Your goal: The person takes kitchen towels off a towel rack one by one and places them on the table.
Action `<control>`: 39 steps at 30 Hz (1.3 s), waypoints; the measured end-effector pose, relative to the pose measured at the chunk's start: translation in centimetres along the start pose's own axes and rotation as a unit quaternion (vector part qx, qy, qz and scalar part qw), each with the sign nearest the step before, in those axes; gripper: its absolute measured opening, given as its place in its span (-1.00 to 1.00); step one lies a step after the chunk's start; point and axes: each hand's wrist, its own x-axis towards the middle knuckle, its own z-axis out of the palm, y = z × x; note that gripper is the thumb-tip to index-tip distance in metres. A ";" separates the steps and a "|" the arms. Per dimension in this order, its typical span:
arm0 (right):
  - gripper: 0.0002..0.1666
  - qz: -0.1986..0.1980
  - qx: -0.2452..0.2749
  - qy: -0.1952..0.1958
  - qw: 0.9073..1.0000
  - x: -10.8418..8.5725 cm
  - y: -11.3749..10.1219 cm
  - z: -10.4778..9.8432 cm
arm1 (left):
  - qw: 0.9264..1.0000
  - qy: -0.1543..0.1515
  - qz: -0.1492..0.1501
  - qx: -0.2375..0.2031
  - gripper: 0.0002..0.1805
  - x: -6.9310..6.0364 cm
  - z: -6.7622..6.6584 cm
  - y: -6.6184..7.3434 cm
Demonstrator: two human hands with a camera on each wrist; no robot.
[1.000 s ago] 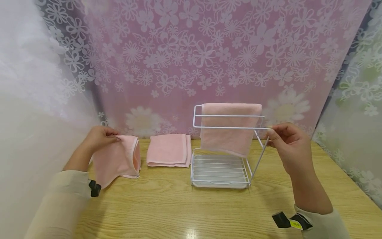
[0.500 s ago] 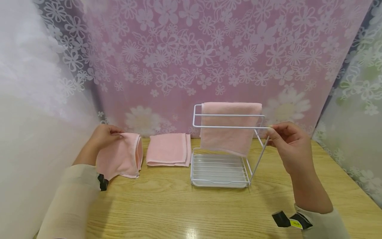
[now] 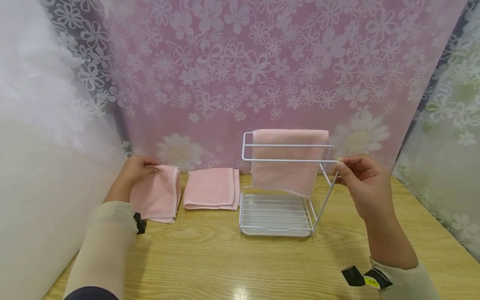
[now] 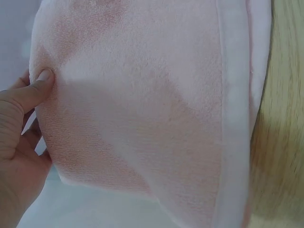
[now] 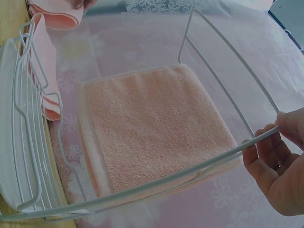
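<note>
On the left, my left hand [image 3: 136, 173] pinches the folded edge of a pink towel [image 3: 161, 193]. The left wrist view shows the thumb on the front of the terry cloth, the fingers behind it. My right hand [image 3: 363, 183] grips the upper right corner of a white wire rack [image 3: 288, 160] between thumb and fingers. A second pink towel [image 3: 290, 177] hangs folded over the rack's back bar; in the right wrist view this hanging towel [image 5: 152, 123] fills the middle. Between the held towel and the rack lies a third folded pink towel [image 3: 210, 188].
At the rack's base a wire shelf sits over a pale tray [image 3: 277, 231]. The wooden table [image 3: 210, 258] runs up to a pink floral curtain [image 3: 255, 83] behind. A pale wall [image 3: 45, 166] bounds the left side, and a floral sheet [image 3: 450, 175] the right.
My left hand has shifted to the right with the towel edge, and the towel's loose left part has drawn in and lies flatter. The right hand and rack stay where they were.
</note>
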 end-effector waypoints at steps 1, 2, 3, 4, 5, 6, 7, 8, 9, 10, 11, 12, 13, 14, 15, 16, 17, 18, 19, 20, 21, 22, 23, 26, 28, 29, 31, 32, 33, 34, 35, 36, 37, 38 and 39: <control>-0.91 0.001 0.001 0.000 1.000 0.0 0.0 0.0 | 1.000 0.002 -0.001 0.001 -0.72 0.2 0.1 0.0; -0.91 0.003 -0.001 0.004 1.000 0.0 0.0 0.0 | 1.000 0.006 0.000 0.003 -0.72 0.3 0.3 -0.1; -0.90 0.004 -0.001 0.005 1.000 0.0 0.0 0.0 | 1.000 0.010 -0.001 0.002 -0.73 0.4 0.4 -0.2; -0.90 0.005 -0.001 0.003 1.000 -0.1 -0.1 0.0 | 1.000 0.013 -0.002 0.001 -0.73 0.6 0.6 -0.3; -0.90 0.007 -0.005 0.008 1.000 -0.1 -0.1 0.0 | 1.000 0.018 -0.002 0.000 -0.75 0.7 0.7 -0.5; -0.90 0.009 -0.008 0.012 1.000 -0.1 -0.1 0.1 | 1.000 0.022 -0.001 -0.002 -0.76 0.7 0.9 -0.7; -0.89 0.012 -0.011 0.016 1.000 -0.1 -0.1 0.1 | 1.000 0.027 0.001 -0.002 -0.76 0.8 1.0 -0.9; -0.89 0.012 -0.012 0.017 1.000 -0.1 -0.1 0.1 | 1.000 0.031 0.003 -0.001 -0.77 0.8 1.1 -1.1; -0.89 0.013 -0.012 0.017 1.000 -0.1 -0.1 0.1 | 0.999 0.036 0.005 0.000 -0.78 0.9 1.3 -1.2; -0.89 0.012 -0.012 0.016 1.000 -0.1 -0.2 0.1 | 0.999 0.041 0.007 0.000 -0.78 0.9 1.4 -1.4; -0.89 0.011 -0.012 0.015 1.000 -0.1 -0.2 0.1 | 0.999 0.045 0.008 -0.001 -0.78 0.8 1.5 -1.5; -0.90 0.009 -0.011 0.011 1.000 -0.1 -0.1 0.1 | 0.999 0.049 0.007 -0.004 -0.78 0.8 1.6 -1.6; -0.90 0.006 -0.009 0.006 1.000 -0.1 -0.1 0.1 | 0.999 0.052 0.004 -0.008 -0.78 0.7 1.7 -1.6; -0.90 0.004 -0.005 0.002 1.000 -0.1 -0.1 0.1 | 0.998 0.055 0.001 -0.014 -0.77 0.6 1.9 -1.7; -0.90 0.003 -0.004 -0.002 1.000 -0.1 -0.1 0.1 | 0.998 0.056 -0.001 -0.022 -0.77 0.6 2.0 -1.7; -0.90 0.002 -0.005 -0.003 1.000 -0.1 -0.1 0.1 | 0.998 0.056 -0.004 -0.031 -0.76 0.5 2.2 -1.7; -0.90 0.003 -0.007 0.000 1.000 -0.1 -0.2 0.1 | 0.998 0.054 -0.008 -0.038 -0.76 0.5 2.4 -1.8; -0.90 0.005 -0.008 0.004 1.000 -0.1 -0.2 0.1 | 0.998 0.053 -0.010 -0.043 -0.76 0.5 2.6 -1.8; -0.90 0.006 -0.007 0.005 1.000 -0.1 -0.2 0.2 | 0.998 0.053 -0.011 -0.044 -0.75 0.5 2.8 -1.8; -0.90 0.006 -0.007 0.006 1.000 -0.1 -0.2 0.2 | 0.998 0.052 -0.012 -0.042 -0.75 0.5 3.0 -1.9; -0.90 0.007 -0.010 0.011 1.000 -0.1 -0.2 0.2 | 0.998 0.050 -0.015 -0.044 -0.75 0.4 3.2 -1.9; -0.90 0.006 -0.012 0.011 1.000 -0.1 -0.2 0.2 | 0.998 0.048 -0.018 -0.045 -0.75 0.3 3.4 -2.0; -0.90 0.005 -0.009 0.008 1.000 -0.1 -0.2 0.3 | 0.998 0.045 -0.023 -0.048 -0.75 0.3 3.5 -2.0; -0.91 0.001 -0.003 0.005 1.000 -0.1 -0.2 0.2 | 0.997 0.037 -0.040 -0.056 -0.74 0.3 3.9 -1.9; -0.91 -0.001 0.002 0.001 1.000 -0.1 -0.2 0.2 | 0.996 0.029 -0.050 -0.062 -0.70 0.2 4.1 -1.8; -0.92 -0.002 0.003 0.001 1.000 -0.1 -0.2 0.2 | 0.996 0.025 -0.056 -0.064 -0.68 0.2 4.1 -1.7; -0.92 -0.003 0.004 0.000 1.000 -0.1 -0.2 0.2 | 0.996 0.018 -0.064 -0.064 -0.63 0.1 4.2 -1.7; -0.92 -0.003 0.003 -0.001 1.000 -0.1 -0.2 0.2 | 0.995 0.014 -0.069 -0.066 -0.61 0.1 4.2 -1.7; -0.92 -0.004 0.003 -0.002 1.000 -0.1 -0.2 0.2 | 0.995 0.011 -0.073 -0.067 -0.59 0.0 4.2 -1.7; -0.92 -0.005 0.002 -0.002 1.000 -0.1 -0.2 0.2 | 0.994 0.008 -0.079 -0.071 -0.58 0.0 4.2 -1.7; -0.92 -0.005 0.002 -0.003 1.000 0.0 -0.2 0.2 | 0.995 0.007 -0.079 -0.067 -0.56 0.0 4.2 -1.8; -0.92 -0.005 0.004 -0.003 1.000 -0.1 -0.2 0.2 | 0.995 0.006 -0.080 -0.064 -0.55 -0.1 4.2 -1.8; -0.93 -0.006 0.006 -0.005 1.000 -0.1 -0.1 0.1 | 0.995 0.005 -0.078 -0.059 -0.53 -0.1 4.2 -1.8; -0.93 -0.006 0.005 -0.005 1.000 -0.1 -0.1 0.2 | 0.996 0.006 -0.075 -0.057 -0.53 -0.1 4.2 -1.8; -0.93 -0.006 0.004 -0.005 1.000 -0.1 -0.1 0.2 | 0.996 0.005 -0.071 -0.054 -0.52 -0.2 4.2 -1.9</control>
